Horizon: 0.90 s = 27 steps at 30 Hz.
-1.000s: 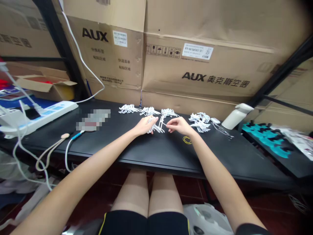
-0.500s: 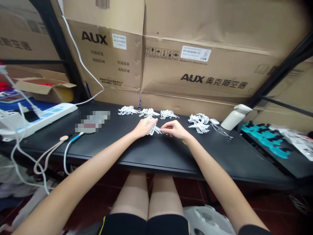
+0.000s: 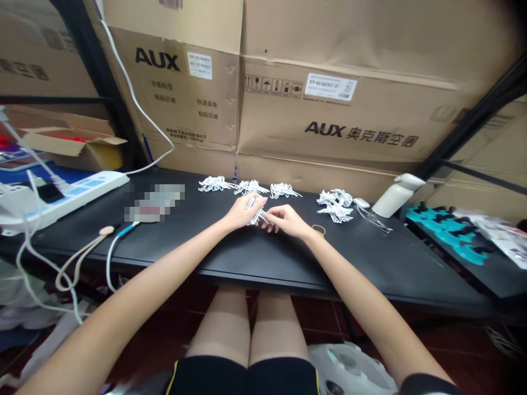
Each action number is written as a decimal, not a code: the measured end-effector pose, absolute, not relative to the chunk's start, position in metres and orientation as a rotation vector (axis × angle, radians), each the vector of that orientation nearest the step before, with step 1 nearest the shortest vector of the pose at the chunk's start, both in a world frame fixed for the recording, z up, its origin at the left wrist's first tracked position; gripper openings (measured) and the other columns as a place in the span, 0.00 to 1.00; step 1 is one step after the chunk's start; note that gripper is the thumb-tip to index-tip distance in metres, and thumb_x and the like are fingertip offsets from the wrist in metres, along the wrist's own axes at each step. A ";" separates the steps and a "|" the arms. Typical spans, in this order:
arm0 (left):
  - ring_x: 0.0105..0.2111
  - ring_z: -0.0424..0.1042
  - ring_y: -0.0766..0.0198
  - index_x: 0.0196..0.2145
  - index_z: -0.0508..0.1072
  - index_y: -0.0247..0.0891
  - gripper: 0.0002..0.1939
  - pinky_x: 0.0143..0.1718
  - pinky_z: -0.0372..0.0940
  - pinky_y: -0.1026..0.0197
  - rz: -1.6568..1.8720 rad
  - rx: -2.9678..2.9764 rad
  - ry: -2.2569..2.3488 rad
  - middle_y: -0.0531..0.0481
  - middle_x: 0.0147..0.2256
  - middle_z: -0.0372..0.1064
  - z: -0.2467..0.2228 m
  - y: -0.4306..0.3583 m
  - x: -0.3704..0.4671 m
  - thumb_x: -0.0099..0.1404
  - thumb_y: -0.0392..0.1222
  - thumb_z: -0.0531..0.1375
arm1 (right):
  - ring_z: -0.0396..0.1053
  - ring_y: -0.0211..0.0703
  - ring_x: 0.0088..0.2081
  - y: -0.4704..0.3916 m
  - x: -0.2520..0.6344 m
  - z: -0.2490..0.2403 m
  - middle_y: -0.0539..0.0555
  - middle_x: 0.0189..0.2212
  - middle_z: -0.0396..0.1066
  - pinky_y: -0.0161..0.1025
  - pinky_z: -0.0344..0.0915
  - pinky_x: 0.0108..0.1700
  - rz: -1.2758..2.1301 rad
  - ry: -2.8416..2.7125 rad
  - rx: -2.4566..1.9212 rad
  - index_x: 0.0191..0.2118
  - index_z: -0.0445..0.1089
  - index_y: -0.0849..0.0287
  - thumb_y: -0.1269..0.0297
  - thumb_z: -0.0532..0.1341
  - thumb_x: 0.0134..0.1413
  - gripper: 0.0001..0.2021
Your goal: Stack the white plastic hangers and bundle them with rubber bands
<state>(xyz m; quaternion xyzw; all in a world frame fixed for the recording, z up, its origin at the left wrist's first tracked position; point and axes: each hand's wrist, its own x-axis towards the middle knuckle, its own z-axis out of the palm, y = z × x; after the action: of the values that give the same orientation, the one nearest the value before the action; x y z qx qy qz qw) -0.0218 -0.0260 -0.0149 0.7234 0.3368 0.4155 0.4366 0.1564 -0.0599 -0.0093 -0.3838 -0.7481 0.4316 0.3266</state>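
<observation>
White bundle of wire hooks, gripped in the left hand; right-hand fingertips pinch its loose ends. Probably light, springy and tangle-prone; best held mid-bundle. Located above the black tabletop.

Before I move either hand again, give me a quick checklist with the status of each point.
1. Left hand has a grip on the wires: ok.
2. Right hand is at the wires' ends: ok; whether it pinches one, cannot tell.
3. All held wires lined up: cannot tell, fingers cover part of them.
4. Gap between left hand and middle back bunch: cannot tell, they meet in this view.
5. Yellow band clear of the right arm: cannot tell, the arm seems to cover part of it.
6. Bottle and glasses away from both hands: ok.
</observation>
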 end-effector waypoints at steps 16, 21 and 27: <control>0.17 0.70 0.66 0.36 0.69 0.33 0.19 0.17 0.63 0.66 0.823 1.793 0.784 0.51 0.23 0.71 -0.007 -0.030 -0.024 0.61 0.55 0.58 | 0.74 0.39 0.25 -0.059 0.157 -0.011 0.58 0.25 0.76 0.33 0.66 0.27 1.308 -1.911 -1.004 0.30 0.75 0.67 0.47 0.65 0.46 0.22; 0.21 0.72 0.65 0.37 0.70 0.32 0.19 0.22 0.66 0.65 0.782 1.817 0.708 0.48 0.27 0.73 -0.001 -0.030 -0.027 0.59 0.52 0.61 | 0.73 0.39 0.24 -0.062 0.156 -0.007 0.57 0.24 0.76 0.33 0.67 0.27 1.270 -1.890 -1.002 0.31 0.75 0.66 0.47 0.65 0.46 0.22; 0.21 0.72 0.65 0.31 0.69 0.33 0.15 0.22 0.65 0.65 0.812 1.835 0.763 0.51 0.23 0.71 0.001 -0.030 -0.027 0.60 0.51 0.60 | 0.72 0.38 0.23 -0.064 0.151 -0.012 0.55 0.22 0.74 0.33 0.67 0.27 1.148 -1.879 -1.019 0.29 0.75 0.65 0.48 0.64 0.48 0.21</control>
<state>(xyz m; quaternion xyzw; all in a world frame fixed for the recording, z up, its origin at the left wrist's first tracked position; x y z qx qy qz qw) -0.0267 -0.0298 0.0012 0.7512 0.3125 0.3323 0.4770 0.1513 -0.0636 -0.0122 -0.3935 -0.7253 0.4434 0.3500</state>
